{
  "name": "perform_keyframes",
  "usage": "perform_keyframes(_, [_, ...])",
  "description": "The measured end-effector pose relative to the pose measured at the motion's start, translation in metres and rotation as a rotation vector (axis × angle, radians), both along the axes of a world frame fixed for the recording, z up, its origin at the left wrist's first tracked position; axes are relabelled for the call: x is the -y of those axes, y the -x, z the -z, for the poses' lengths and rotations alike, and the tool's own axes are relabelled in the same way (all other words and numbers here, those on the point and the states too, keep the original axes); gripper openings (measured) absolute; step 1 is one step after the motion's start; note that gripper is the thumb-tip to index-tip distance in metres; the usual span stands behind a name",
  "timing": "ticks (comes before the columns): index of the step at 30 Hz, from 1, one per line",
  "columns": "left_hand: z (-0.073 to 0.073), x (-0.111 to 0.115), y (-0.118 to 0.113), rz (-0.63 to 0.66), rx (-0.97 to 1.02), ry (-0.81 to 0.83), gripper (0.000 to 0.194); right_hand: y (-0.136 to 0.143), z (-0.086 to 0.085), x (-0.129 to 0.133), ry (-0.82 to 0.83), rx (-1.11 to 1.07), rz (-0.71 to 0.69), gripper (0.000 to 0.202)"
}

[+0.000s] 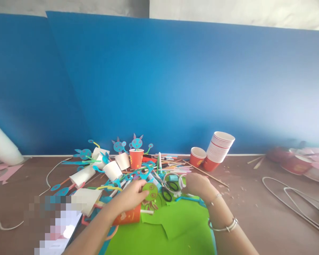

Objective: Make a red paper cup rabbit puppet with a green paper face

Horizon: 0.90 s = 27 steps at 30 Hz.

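Note:
My left hand pinches a round green paper face with drawn eyes, just above a red paper cup lying on its side. A white stick shows at the cup's end. My right hand is closed at a white tape roll; its fingertips are partly hidden. Between the hands lie black-handled scissors. Green paper sheets are spread below both hands.
Cups with blue paper animals crowd the left and centre back. A tall cup stack leans beside a short one. Sticks and pens lie behind the scissors. White cables cross the right side. A blue board stands behind.

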<state>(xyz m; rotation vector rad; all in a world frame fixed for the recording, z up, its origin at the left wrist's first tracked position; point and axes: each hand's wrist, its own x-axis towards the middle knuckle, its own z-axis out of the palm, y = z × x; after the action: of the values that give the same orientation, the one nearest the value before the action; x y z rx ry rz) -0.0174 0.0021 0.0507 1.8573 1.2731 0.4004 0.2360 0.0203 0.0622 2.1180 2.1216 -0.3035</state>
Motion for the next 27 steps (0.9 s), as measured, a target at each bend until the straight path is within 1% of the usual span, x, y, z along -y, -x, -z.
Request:
perform_keyframes(2, [-0.002, 0.000, 0.003, 0.028, -0.018, 0.016, 0.016, -0.001, 0.008, -0.001, 0.011, -0.030, 0.001, 0.013])
perform_keyframes(4, [-0.005, 0.000, 0.001, -0.035, 0.016, -0.047, 0.017, 0.000, 0.010, -0.002, -0.023, -0.086, -0.009, 0.010])
perform_keyframes(7, [-0.010, 0.001, -0.007, -0.203, 0.187, -0.169, 0.020, 0.004, 0.002, -0.001, -0.126, -0.199, -0.052, 0.012])
perform_keyframes(9, [-0.015, 0.000, -0.014, -0.257, 0.307, -0.184, 0.025, 0.009, -0.007, 0.001, -0.195, -0.292, -0.091, 0.013])
perform_keyframes(11, [-0.019, -0.001, -0.020, -0.259, 0.393, -0.155, 0.024, 0.018, -0.013, 0.003, -0.243, -0.493, -0.151, 0.015])
perform_keyframes(12, [-0.020, 0.000, -0.023, -0.247, 0.426, -0.147, 0.020, 0.023, -0.014, 0.005, -0.262, -0.691, -0.193, 0.015])
perform_keyframes(13, [-0.022, 0.000, -0.024, -0.234, 0.450, -0.157, 0.016, 0.028, -0.015, 0.007, -0.261, -0.869, -0.236, 0.015])
perform_keyframes(14, [-0.023, 0.001, -0.026, -0.219, 0.460, -0.188, 0.015, 0.033, -0.016, 0.010, -0.274, -0.987, -0.263, 0.015])
perform_keyframes(15, [-0.024, 0.003, -0.026, -0.207, 0.454, -0.234, 0.021, 0.038, -0.016, 0.013, -0.282, -1.055, -0.288, 0.015])
perform_keyframes(17, [-0.025, 0.006, -0.026, -0.183, 0.401, -0.322, 0.041, 0.046, -0.017, 0.018, -0.299, -1.070, -0.324, 0.017])
perform_keyframes(19, [-0.025, 0.009, -0.025, -0.154, 0.324, -0.376, 0.053, 0.052, -0.019, 0.022, -0.294, -1.063, -0.356, 0.018])
perform_keyframes(23, [-0.021, 0.010, -0.023, -0.078, 0.215, -0.456, 0.057, 0.058, -0.021, 0.025, -0.272, -1.058, -0.363, 0.017])
perform_keyframes(27, [-0.016, 0.010, -0.023, -0.028, 0.167, -0.540, 0.059, 0.060, -0.019, 0.025, -0.336, -0.994, -0.330, 0.015])
